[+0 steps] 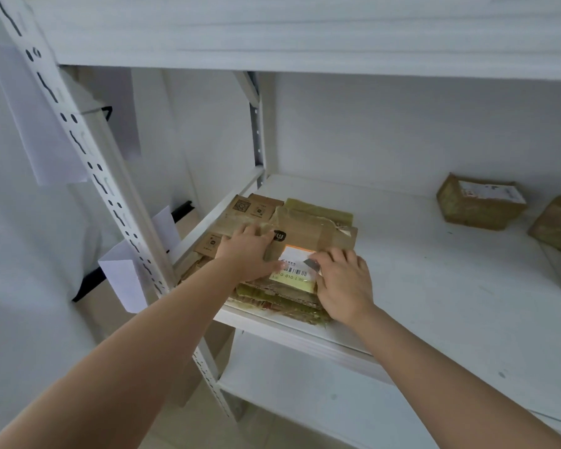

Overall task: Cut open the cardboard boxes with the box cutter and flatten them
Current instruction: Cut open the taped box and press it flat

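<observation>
A stack of flattened cardboard boxes (pixel 308 222) lies on the left end of the white shelf (pixel 434 286). The top piece bears brown tape and a white and yellow shipping label (pixel 293 270). My left hand (pixel 246 254) lies flat on the top piece, fingers spread over its left part. My right hand (pixel 344 283) rests on the label's right side and holds a box cutter (pixel 311 264); its grey blade tip points left over the label. Two uncut taped boxes, one (pixel 480 202) with a label and another (pixel 557 222) at the frame edge, stand at the back right of the shelf.
A white slotted upright (pixel 88 147) of the rack runs diagonally on the left, with paper sheets (pixel 123 273) hanging by it. Another shelf board (pixel 305 30) sits overhead and a lower one (pixel 305 390) below. A white wall backs the shelf.
</observation>
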`<move>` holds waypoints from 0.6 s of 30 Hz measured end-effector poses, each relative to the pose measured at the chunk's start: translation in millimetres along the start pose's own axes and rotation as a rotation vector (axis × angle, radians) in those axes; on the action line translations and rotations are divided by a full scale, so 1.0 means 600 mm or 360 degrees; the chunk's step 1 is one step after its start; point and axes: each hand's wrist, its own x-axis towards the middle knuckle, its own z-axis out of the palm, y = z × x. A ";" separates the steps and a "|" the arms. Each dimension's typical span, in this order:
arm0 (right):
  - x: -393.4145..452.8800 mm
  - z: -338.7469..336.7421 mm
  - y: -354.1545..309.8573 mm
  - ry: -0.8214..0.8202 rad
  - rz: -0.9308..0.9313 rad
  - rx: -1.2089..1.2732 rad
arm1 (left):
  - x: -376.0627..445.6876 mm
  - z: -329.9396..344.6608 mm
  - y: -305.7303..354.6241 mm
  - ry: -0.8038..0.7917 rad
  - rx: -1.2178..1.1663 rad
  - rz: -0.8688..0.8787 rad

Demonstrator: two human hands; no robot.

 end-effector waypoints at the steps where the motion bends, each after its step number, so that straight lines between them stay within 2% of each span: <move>1: 0.002 -0.007 0.004 -0.0010 0.0012 0.0058 | -0.002 -0.008 0.006 0.0111 0.0072 0.0031; 3: 0.007 -0.023 0.010 0.0039 0.0048 0.0207 | -0.004 -0.025 0.019 0.0242 0.0213 0.0140; 6: 0.006 -0.041 0.021 0.0173 0.0133 0.0324 | -0.009 -0.048 0.037 0.0167 0.0178 0.0164; 11: -0.007 -0.063 0.055 0.0334 0.0333 0.0371 | -0.001 -0.057 0.068 0.0617 0.0080 0.0172; 14: -0.019 -0.076 0.082 0.0392 0.0511 0.0369 | 0.003 -0.057 0.103 0.0715 -0.0041 0.0279; 18: -0.045 -0.094 0.130 0.0337 0.0820 0.0245 | 0.013 -0.058 0.163 0.0814 -0.0170 0.0465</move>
